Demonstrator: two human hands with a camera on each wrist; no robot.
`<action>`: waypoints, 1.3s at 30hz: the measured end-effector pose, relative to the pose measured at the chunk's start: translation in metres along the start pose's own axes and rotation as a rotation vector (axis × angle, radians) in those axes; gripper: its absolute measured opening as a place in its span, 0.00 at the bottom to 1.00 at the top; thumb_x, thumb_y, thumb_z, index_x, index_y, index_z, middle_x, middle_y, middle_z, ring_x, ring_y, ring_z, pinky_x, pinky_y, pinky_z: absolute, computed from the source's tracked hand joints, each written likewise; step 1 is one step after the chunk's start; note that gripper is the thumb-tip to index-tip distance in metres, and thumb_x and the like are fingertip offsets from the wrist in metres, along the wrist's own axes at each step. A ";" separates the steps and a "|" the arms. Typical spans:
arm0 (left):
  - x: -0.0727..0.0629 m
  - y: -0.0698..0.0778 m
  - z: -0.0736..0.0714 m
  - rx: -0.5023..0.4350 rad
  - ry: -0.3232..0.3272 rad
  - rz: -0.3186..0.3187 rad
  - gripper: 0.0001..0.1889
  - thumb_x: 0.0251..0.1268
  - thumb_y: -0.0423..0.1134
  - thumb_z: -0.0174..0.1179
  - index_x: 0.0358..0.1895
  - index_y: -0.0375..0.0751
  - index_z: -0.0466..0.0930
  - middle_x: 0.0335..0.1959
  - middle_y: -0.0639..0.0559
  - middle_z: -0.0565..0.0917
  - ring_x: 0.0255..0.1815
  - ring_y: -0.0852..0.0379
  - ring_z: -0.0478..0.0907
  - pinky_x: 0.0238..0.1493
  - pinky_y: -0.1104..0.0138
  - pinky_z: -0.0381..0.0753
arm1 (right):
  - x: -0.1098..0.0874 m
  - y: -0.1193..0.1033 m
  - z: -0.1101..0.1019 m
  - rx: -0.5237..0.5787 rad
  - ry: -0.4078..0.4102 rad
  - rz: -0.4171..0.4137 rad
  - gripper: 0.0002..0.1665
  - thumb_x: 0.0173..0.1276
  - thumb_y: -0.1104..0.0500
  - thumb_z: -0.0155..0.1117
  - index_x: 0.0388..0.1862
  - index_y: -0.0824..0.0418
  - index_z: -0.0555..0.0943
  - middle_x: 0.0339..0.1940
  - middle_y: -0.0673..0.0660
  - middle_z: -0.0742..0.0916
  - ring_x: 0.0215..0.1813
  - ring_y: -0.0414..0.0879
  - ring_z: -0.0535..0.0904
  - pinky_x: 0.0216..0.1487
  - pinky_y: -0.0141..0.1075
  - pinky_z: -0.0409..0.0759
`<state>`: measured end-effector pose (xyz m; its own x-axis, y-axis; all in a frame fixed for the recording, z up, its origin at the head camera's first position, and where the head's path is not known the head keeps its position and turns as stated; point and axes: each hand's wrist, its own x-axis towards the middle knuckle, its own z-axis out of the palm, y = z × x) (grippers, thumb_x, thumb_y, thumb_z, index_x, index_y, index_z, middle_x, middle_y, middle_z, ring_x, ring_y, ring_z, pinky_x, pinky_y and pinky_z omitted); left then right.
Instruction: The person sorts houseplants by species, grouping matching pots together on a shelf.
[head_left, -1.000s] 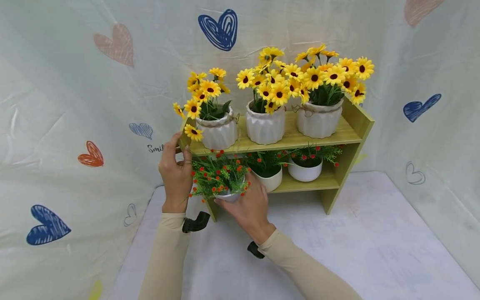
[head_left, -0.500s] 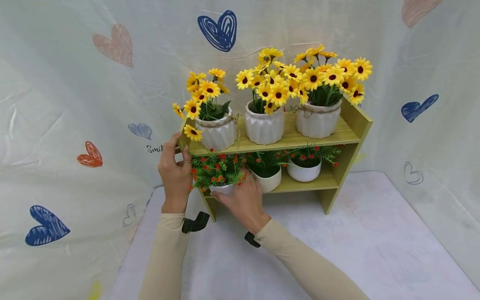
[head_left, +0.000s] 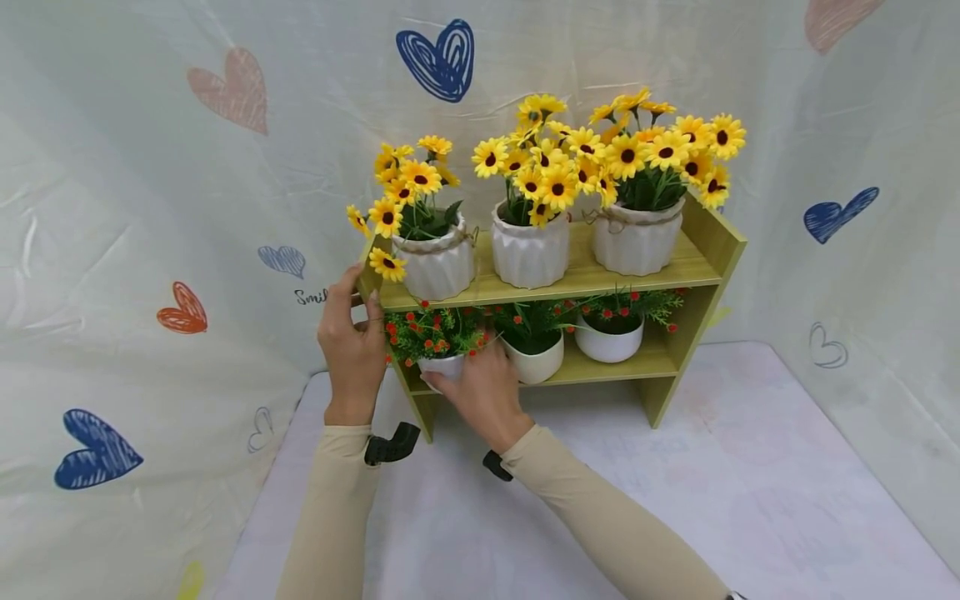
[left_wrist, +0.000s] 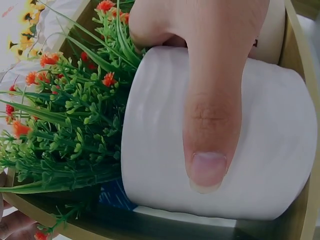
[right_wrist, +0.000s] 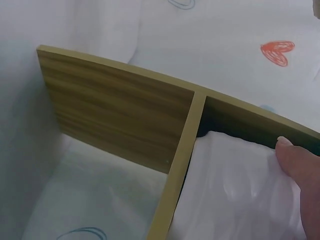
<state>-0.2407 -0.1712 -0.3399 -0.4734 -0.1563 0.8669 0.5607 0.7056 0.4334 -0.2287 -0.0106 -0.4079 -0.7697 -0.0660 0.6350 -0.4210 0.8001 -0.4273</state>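
Observation:
In the head view my left hand (head_left: 352, 354) grips the upper left side of a two-tier wooden shelf rack (head_left: 600, 271). A little of that hand's fingers (left_wrist: 17, 225) shows in the left wrist view's lower corner. My right hand (head_left: 486, 392) holds a white potted plant (head_left: 441, 367) with green leaves and red flowers, at the left end of the lower tier. Its thumb (left_wrist: 210, 125) lies across the pot's front; the other fingers are mostly hidden behind. In the right wrist view the white pot (right_wrist: 240, 185) sits against the lower board (right_wrist: 185, 155).
Beside the held plant stand a cream pot (head_left: 536, 360) and a white pot (head_left: 611, 340) with similar red-flowered plants. Above are three white pots of yellow daisies, the nearest a twine-tied pot (head_left: 438, 268). The rack stands on a white table (head_left: 637, 508) before a heart-printed curtain (head_left: 135, 150).
My right hand has moved the red-flowered plant back and slightly left, from in front of the rack into the lower tier. The left hand has stayed on the rack's side.

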 end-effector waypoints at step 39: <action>-0.003 0.001 -0.002 -0.033 -0.016 -0.048 0.21 0.81 0.32 0.57 0.72 0.34 0.74 0.51 0.30 0.82 0.51 0.35 0.84 0.40 0.90 0.72 | -0.165 0.107 -0.050 0.070 0.010 0.024 0.33 0.56 0.57 0.86 0.58 0.63 0.83 0.53 0.55 0.86 0.44 0.49 0.86 0.38 0.41 0.88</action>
<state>-0.2373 -0.1718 -0.3411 -0.5111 -0.1785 0.8408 0.5587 0.6743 0.4828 -0.1227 0.1157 -0.5266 -0.7753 -0.0413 0.6303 -0.4354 0.7579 -0.4858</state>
